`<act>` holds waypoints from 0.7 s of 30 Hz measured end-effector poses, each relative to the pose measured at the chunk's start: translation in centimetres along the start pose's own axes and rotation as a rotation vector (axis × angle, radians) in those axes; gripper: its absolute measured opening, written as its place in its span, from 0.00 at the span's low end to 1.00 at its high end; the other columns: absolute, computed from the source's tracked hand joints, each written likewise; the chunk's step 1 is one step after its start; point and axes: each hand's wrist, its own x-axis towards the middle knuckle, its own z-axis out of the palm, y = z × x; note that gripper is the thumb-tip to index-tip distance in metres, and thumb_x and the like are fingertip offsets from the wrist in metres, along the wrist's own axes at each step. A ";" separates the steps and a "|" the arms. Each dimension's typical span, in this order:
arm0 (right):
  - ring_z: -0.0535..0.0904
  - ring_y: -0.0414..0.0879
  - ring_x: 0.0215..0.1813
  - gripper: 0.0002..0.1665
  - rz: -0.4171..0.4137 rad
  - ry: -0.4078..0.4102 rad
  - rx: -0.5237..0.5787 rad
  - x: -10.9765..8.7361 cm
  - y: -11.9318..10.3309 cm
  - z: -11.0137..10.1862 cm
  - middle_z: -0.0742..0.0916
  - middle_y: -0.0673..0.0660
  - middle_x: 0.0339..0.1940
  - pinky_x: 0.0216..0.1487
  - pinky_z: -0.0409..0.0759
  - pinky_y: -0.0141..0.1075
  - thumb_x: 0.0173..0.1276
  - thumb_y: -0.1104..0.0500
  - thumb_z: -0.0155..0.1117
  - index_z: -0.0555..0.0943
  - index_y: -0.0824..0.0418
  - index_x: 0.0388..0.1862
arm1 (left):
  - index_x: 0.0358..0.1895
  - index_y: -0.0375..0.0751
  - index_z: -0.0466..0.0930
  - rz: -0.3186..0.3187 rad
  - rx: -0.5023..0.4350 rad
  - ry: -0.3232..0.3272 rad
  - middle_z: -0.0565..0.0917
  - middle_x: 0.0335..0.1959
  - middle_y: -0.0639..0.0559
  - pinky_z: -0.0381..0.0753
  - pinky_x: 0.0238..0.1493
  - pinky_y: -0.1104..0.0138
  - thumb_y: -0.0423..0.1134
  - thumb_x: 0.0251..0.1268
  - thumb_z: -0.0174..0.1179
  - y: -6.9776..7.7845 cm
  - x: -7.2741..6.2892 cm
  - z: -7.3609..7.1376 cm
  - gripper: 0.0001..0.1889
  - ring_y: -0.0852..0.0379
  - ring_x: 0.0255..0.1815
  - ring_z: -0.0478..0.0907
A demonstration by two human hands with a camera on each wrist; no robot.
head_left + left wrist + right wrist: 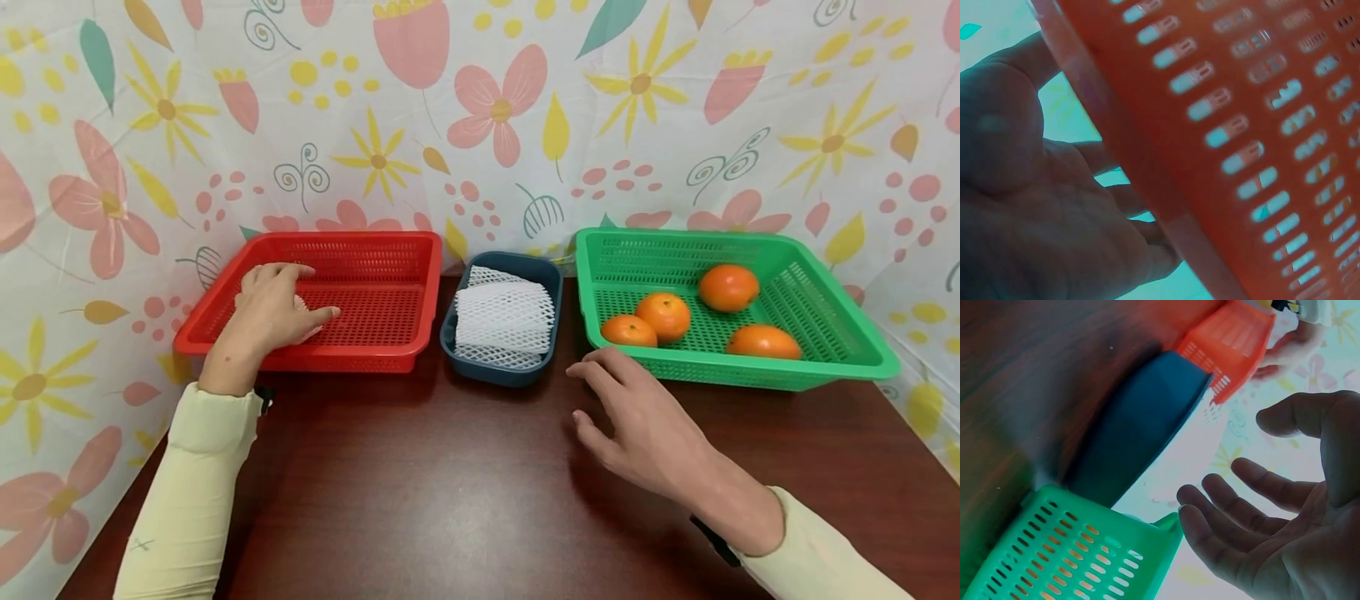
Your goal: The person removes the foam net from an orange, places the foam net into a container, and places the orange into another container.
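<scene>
My left hand (273, 308) is over the left part of the red basket (367, 350), thumb and fingers spread apart. Beneath its palm shows a bit of a pale, net-textured thing (312, 332), mostly hidden by the hand. In the left wrist view the basket's wall (1166, 162) covers the fingertips. My right hand (648, 425) hovers over the table by the near left corner of the green basket (750, 367), its fingers loosely bent and nothing in them. Several oranges (729, 288) lie in that basket.
Between the two baskets stands a dark blue tub (501, 379) holding white foam net sleeves (504, 317). A floral-patterned cloth (495, 108) hangs behind the baskets. Everything stands on a dark brown wooden table (435, 492).
</scene>
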 end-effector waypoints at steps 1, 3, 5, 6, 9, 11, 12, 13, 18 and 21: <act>0.80 0.48 0.52 0.25 0.007 -0.005 -0.003 -0.1 0.0 0.0 0.81 0.53 0.53 0.54 0.83 0.47 0.64 0.57 0.74 0.81 0.60 0.59 | 0.77 0.33 0.64 -0.009 0.001 -0.002 0.60 0.76 0.25 0.51 0.72 0.25 0.49 0.61 0.74 -0.1 0.0 -0.1 0.45 0.24 0.76 0.51; 0.80 0.48 0.52 0.25 0.019 -0.009 -0.014 -0.3 0.1 0.1 0.81 0.53 0.53 0.55 0.83 0.47 0.64 0.57 0.74 0.81 0.60 0.59 | 0.78 0.32 0.61 -0.025 0.003 -0.007 0.60 0.76 0.25 0.49 0.72 0.24 0.49 0.61 0.74 -0.3 0.0 -0.2 0.47 0.24 0.75 0.52; 0.80 0.48 0.52 0.25 0.021 -0.010 -0.016 -0.5 0.2 0.1 0.81 0.53 0.53 0.55 0.83 0.47 0.64 0.57 0.74 0.81 0.60 0.60 | 0.80 0.31 0.58 -0.049 0.000 -0.022 0.60 0.75 0.24 0.49 0.72 0.24 0.50 0.60 0.74 -0.6 0.0 -0.3 0.50 0.23 0.75 0.53; 0.80 0.48 0.52 0.25 0.020 -0.009 -0.019 -0.5 0.3 0.2 0.81 0.53 0.54 0.55 0.83 0.47 0.64 0.57 0.74 0.81 0.60 0.60 | 0.80 0.30 0.57 -0.062 -0.003 -0.033 0.60 0.75 0.23 0.49 0.72 0.24 0.50 0.60 0.74 -0.7 0.0 -0.3 0.51 0.23 0.75 0.53; 0.80 0.48 0.52 0.25 0.011 -0.007 -0.022 -0.6 0.4 0.3 0.81 0.53 0.54 0.55 0.83 0.47 0.65 0.56 0.74 0.81 0.60 0.60 | 0.81 0.30 0.53 -0.102 -0.001 -0.072 0.60 0.74 0.23 0.51 0.72 0.23 0.52 0.58 0.76 -1.1 -0.1 -0.2 0.56 0.21 0.73 0.53; 0.80 0.48 0.52 0.25 0.007 -0.007 -0.021 -0.6 0.4 0.4 0.81 0.53 0.54 0.56 0.83 0.47 0.65 0.56 0.74 0.80 0.59 0.60 | 0.82 0.30 0.51 -0.126 0.002 -0.088 0.60 0.73 0.23 0.54 0.71 0.23 0.52 0.57 0.76 -1.3 -0.2 -0.1 0.57 0.20 0.71 0.55; 0.80 0.48 0.52 0.25 0.004 -0.006 -0.021 -0.6 0.5 0.4 0.81 0.53 0.54 0.56 0.83 0.47 0.65 0.56 0.74 0.80 0.59 0.60 | 0.82 0.30 0.51 -0.134 0.006 -0.093 0.61 0.73 0.23 0.56 0.69 0.23 0.52 0.57 0.76 -1.4 -0.2 -0.1 0.57 0.20 0.70 0.56; 0.80 0.48 0.52 0.25 0.002 -0.005 -0.022 -0.6 0.5 0.4 0.81 0.53 0.54 0.55 0.83 0.47 0.65 0.56 0.74 0.80 0.60 0.60 | 0.81 0.30 0.51 -0.142 0.009 -0.096 0.61 0.72 0.23 0.57 0.69 0.22 0.52 0.57 0.76 -1.5 -0.3 0.0 0.57 0.19 0.69 0.57; 0.80 0.48 0.52 0.26 -0.001 -0.005 -0.027 -0.7 0.6 0.5 0.81 0.54 0.54 0.55 0.83 0.47 0.64 0.56 0.75 0.81 0.60 0.59 | 0.80 0.28 0.52 -0.168 0.021 -0.103 0.64 0.67 0.22 0.59 0.67 0.23 0.51 0.56 0.76 -1.9 -0.2 0.2 0.56 0.19 0.65 0.60; 0.80 0.49 0.52 0.26 0.001 -0.012 -0.024 -0.7 0.7 0.6 0.81 0.54 0.54 0.56 0.83 0.48 0.64 0.56 0.75 0.81 0.61 0.60 | 0.79 0.27 0.53 -0.175 0.031 -0.113 0.64 0.66 0.22 0.58 0.68 0.23 0.51 0.57 0.76 -2.0 -0.1 0.2 0.55 0.19 0.64 0.60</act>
